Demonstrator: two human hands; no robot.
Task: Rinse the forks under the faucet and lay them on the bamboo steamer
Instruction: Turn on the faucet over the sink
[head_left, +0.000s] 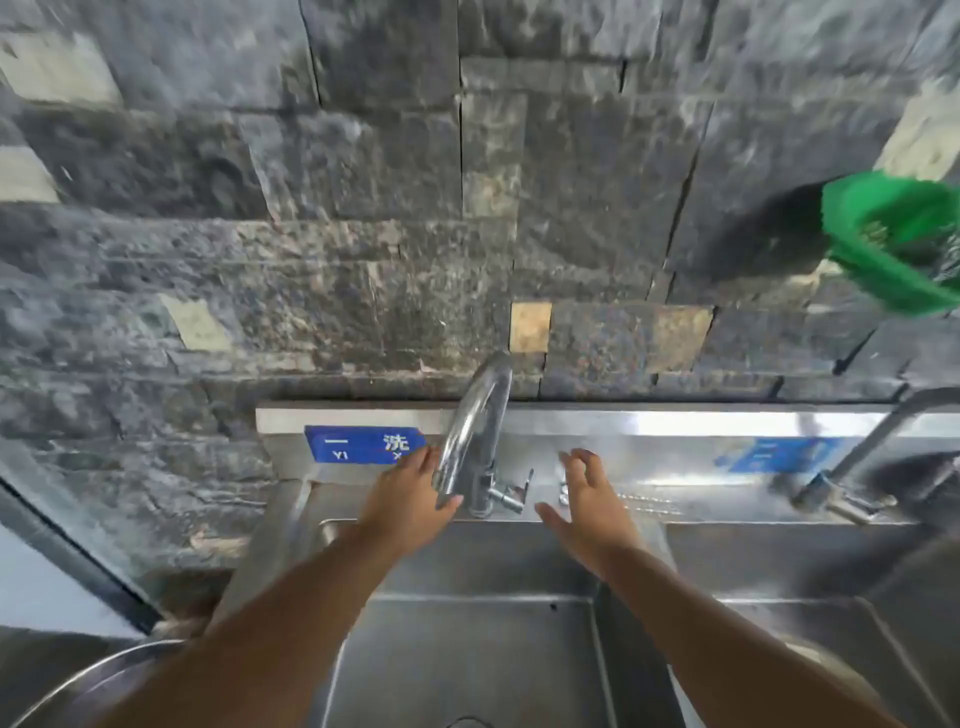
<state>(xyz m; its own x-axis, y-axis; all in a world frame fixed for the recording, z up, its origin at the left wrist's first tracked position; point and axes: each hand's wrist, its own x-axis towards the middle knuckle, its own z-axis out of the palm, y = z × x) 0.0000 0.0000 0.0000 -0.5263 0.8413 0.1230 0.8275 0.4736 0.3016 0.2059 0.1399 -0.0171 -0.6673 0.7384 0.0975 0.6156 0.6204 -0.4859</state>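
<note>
A chrome faucet (475, 431) rises from the back ledge of a steel sink (467, 649). My left hand (410, 499) wraps its spout, fingers behind and thumb below the outlet. No water shows. My right hand (589, 506) hovers open, fingers spread, just right of the faucet's lever (511, 496). Thin metal forks (649, 504), blurred, lie on the ledge right beside that hand. I cannot make out a bamboo steamer.
A second faucet (852, 478) stands over the right basin (810, 582). A green plastic basket (893, 239) hangs at the upper right. A round metal basin rim (93, 686) shows at the bottom left. A dark stone wall (363, 234) backs the sink.
</note>
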